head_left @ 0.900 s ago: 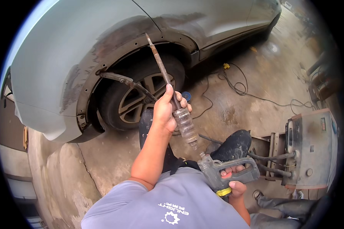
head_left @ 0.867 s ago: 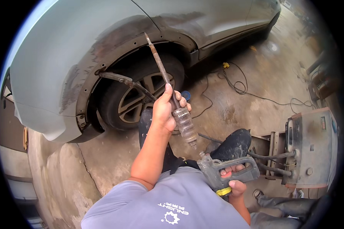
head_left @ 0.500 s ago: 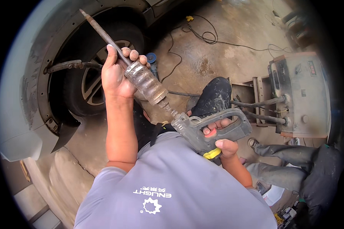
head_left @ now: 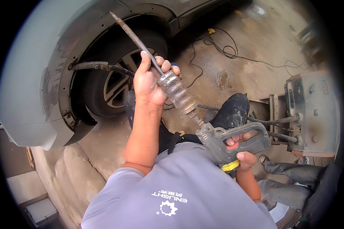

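A dent puller with a slide hammer slants across my front, its thin pointed tip up to the left. My left hand (head_left: pixel 149 86), palm up, has its fingers curled around the steel rod (head_left: pixel 135 39) just above the rusty ribbed slide weight (head_left: pixel 178 93). The tip appears in front of a grey car's wheel arch; whether it touches cannot be told. At the lower end, my right hand (head_left: pixel 245 159) grips the dark handle (head_left: pixel 218 147), which has a red trigger (head_left: pixel 232 145) and a yellow band. Some right fingers pass through the handle's loop.
A worn metal clamp (head_left: pixel 91 66) is fixed to the fender (head_left: pixel 30 87), its cable running past the wheel (head_left: pixel 103 82). On the right stands a box-shaped machine (head_left: pixel 319 114) with thick cables. A person's grey trouser legs (head_left: pixel 283 192) are beyond it. A thin cord (head_left: pixel 256 59) lies on the floor.
My view has swung, so the car and the puller sit further right in the picture. Both hands keep the same hold on the tool.
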A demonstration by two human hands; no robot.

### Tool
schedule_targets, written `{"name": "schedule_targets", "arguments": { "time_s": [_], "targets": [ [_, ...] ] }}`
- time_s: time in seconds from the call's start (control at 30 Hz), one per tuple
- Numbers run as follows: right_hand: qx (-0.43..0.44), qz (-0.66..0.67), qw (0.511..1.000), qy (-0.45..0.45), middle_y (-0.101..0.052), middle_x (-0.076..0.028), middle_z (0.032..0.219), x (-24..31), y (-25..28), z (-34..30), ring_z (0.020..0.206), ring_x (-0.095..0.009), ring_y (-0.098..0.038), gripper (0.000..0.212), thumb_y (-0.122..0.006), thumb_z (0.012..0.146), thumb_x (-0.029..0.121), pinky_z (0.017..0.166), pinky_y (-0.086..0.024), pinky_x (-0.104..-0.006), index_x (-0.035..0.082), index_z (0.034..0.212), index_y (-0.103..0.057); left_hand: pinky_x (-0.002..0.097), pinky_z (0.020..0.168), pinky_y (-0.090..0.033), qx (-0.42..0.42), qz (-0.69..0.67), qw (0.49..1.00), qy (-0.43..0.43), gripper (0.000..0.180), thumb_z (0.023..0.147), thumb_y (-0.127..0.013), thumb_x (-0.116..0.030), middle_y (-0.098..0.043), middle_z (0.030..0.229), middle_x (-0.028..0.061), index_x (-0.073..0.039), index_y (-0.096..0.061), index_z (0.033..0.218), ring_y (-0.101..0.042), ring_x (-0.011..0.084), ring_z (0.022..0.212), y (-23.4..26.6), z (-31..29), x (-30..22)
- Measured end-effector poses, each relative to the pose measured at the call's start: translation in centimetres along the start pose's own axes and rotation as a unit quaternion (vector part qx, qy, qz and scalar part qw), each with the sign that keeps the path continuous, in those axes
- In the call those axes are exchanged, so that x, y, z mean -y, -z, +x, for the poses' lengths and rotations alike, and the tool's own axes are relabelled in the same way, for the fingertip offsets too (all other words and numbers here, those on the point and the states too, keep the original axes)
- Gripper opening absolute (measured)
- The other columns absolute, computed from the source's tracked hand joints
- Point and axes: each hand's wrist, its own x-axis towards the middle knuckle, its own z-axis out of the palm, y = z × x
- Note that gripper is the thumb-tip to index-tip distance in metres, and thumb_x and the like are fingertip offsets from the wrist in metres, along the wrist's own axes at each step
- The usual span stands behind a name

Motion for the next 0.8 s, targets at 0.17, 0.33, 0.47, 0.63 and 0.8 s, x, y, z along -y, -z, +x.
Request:
{"name": "schedule_targets", "arguments": {
  "time_s": [0.17,0.33,0.47,0.63,0.8],
  "targets": [
    [-0.034,0.004,0.999,0.006,-0.047,0.0,0.092,0.3,-1.3,-0.4,0.096,-0.02,-0.054,0.045,-0.067,0.062,0.01,0.123,-0.029,-0.0541,0.019,0.105,-0.055,0.0526,0.074,-0.052,-0.017,-0.012,1.0,0.002,0.054,0.109,-0.034,-0.058,-0.052,0.072,0.0042,-0.011,-0.051,0.088,-0.061,0.0338,0.077,-0.5,0.1,0.0],
    [-0.066,-0.051,0.996,0.021,-0.045,-0.001,0.091,0.6,-2.1,-0.3,0.098,-0.02,-0.053,0.039,-0.067,0.061,0.011,0.108,-0.043,-0.0439,0.018,0.09,-0.043,0.0534,0.073,-0.053,-0.02,-0.019,1.0,0.001,0.053,0.109,-0.034,-0.059,-0.052,0.071,0.003,-0.013,-0.05,0.088,-0.061,0.0334,0.077,-0.8,0.2,-0.1],
    [-0.027,-0.02,0.999,0.039,-0.041,0.0,0.089,0.3,-1.4,-0.5,0.087,-0.018,-0.045,0.039,-0.066,0.062,0.008,0.091,-0.046,-0.0354,0.017,0.089,-0.04,0.0534,0.072,-0.053,-0.016,-0.024,1.0,-0.001,0.053,0.109,-0.034,-0.059,-0.051,0.071,0.0029,-0.013,-0.05,0.088,-0.061,0.0333,0.076,-0.6,0.2,-0.2],
    [-0.076,-0.026,0.995,0.056,-0.04,0.0,0.089,0.6,-3.6,0.0,0.083,-0.017,-0.042,0.038,-0.067,0.062,0.006,0.087,-0.045,-0.0328,0.017,0.088,-0.04,0.0532,0.072,-0.053,-0.027,-0.022,0.999,0.002,0.053,0.109,-0.035,-0.058,-0.051,0.07,0.0028,-0.013,-0.05,0.087,-0.06,0.033,0.075,-1.2,0.1,-0.3],
    [-0.018,-0.015,0.998,0.056,-0.051,-0.002,0.098,0.4,-1.0,-0.5,0.089,-0.018,-0.049,0.042,-0.069,0.064,0.005,0.094,-0.046,-0.0363,0.015,0.101,-0.052,0.0524,0.071,-0.052,-0.035,-0.033,0.999,0.002,0.053,0.109,-0.035,-0.058,-0.051,0.069,0.003,-0.013,-0.05,0.086,-0.059,0.0327,0.074,-1.5,0.2,-0.1]
  ]
}}
